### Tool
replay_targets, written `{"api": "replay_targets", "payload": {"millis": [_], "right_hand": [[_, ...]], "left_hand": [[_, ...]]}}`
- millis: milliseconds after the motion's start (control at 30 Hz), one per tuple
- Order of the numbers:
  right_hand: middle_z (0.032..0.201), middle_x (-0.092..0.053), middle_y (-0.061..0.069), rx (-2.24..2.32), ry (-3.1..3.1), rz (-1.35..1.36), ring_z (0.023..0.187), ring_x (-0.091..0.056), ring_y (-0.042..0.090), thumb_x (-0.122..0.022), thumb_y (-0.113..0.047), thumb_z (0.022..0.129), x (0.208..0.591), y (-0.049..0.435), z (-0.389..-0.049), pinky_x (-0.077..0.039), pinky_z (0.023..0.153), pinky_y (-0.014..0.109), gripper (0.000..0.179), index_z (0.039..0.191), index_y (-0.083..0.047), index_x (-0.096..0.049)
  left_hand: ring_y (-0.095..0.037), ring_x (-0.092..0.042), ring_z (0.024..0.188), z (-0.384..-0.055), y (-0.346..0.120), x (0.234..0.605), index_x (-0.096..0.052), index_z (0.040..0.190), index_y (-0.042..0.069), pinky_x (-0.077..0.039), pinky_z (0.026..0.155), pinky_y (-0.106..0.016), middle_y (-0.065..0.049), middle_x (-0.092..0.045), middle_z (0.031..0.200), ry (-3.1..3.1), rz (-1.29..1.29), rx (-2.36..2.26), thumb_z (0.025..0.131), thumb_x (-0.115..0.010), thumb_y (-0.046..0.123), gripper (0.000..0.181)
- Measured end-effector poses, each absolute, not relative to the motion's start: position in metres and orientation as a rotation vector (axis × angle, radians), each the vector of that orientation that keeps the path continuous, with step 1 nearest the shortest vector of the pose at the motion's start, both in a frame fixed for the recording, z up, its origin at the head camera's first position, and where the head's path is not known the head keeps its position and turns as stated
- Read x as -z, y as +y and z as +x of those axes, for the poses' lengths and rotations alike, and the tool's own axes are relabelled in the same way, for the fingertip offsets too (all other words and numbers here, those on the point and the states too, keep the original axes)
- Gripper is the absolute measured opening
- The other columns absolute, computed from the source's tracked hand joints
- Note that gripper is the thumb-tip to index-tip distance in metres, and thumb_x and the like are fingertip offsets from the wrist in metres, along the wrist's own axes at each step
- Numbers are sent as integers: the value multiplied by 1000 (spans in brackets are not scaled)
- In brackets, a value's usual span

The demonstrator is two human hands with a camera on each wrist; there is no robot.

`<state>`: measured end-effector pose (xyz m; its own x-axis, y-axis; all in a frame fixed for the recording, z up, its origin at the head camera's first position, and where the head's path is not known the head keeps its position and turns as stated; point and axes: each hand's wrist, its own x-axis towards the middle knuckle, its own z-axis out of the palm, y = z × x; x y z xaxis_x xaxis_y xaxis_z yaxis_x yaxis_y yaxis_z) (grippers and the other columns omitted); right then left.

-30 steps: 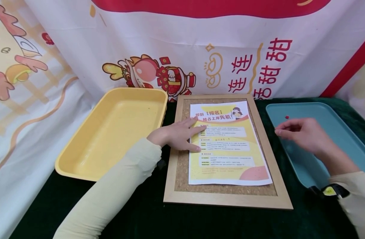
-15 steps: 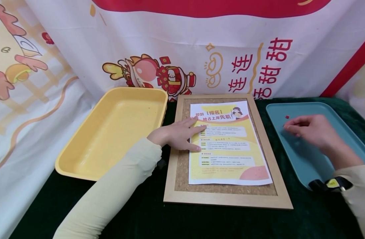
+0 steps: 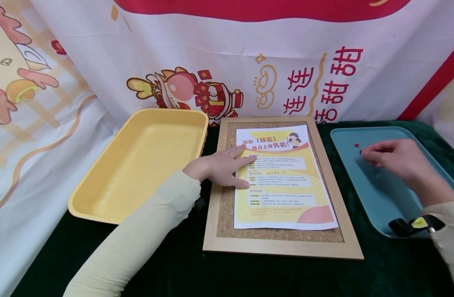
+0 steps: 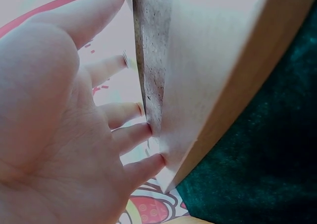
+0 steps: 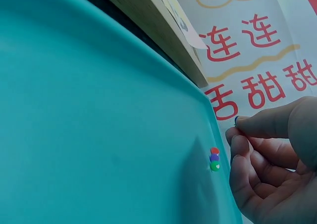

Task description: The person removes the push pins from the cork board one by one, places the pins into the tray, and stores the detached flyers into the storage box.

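Note:
My left hand point(image 3: 221, 168) rests with spread fingers on a printed yellow-and-white sheet of paper point(image 3: 273, 212). The sheet lies on a wood-framed cork board point(image 3: 282, 247); the left wrist view shows the fingers point(image 4: 131, 135) beside the board's wooden frame point(image 4: 198, 85). Over the blue tray point(image 3: 390, 206), my right hand point(image 3: 401, 163) pinches a tiny dark blue thumbtack point(image 5: 237, 119) between thumb and forefinger; most of it is hidden. Small round tacks in red point(image 5: 214, 150), purple point(image 5: 214, 158) and green point(image 5: 215, 166) lie on the tray beyond the hand.
A deep yellow tray point(image 3: 137, 165) stands left of the board, under my left forearm. Dark green cloth point(image 3: 286, 276) covers the table. Behind everything hangs a white printed curtain point(image 3: 219, 37), close to the far edges of the board and yellow tray.
From the blue tray's left rim, my right hand has moved right, over the tray. The dark blue tack now shows at its fingertips. My left hand stays on the paper.

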<state>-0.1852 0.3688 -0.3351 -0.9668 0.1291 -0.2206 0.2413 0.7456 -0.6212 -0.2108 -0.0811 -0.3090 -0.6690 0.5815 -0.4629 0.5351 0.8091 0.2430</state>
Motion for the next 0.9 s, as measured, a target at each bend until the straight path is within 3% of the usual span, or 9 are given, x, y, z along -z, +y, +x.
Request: {"api": "replay_targets", "payload": {"millis": [233,567,900], "right_hand": [[143,-56,36,1007,2810,380,114,-56,40,-52,-38,112,337,372,-187,-52,78,35,54,144,5,-59],[142,-53,41,966,2765,402,114,-56,44,-50,-35,113,339,380,-192,-53,86,50,56,145,11,-55],[129,-62,36,958,2714,363,107,-56,39,-52,-37,112,343,388,-197,-50,81,38,60,144,14,-54]], "left_hand": [[-27,6,169,-212,-82,309,-14,172,34,-10,136,-53,-7,8,181,2465,834,-107,102,-59,62,88],[-27,6,169,-212,-82,308,-14,172,34,-10,136,-53,-7,8,181,2462,831,-104,102,-59,62,87],[-28,6,169,-212,-82,309,-14,172,35,-8,136,-53,-7,7,181,2457,827,-119,103,-60,61,87]]}}
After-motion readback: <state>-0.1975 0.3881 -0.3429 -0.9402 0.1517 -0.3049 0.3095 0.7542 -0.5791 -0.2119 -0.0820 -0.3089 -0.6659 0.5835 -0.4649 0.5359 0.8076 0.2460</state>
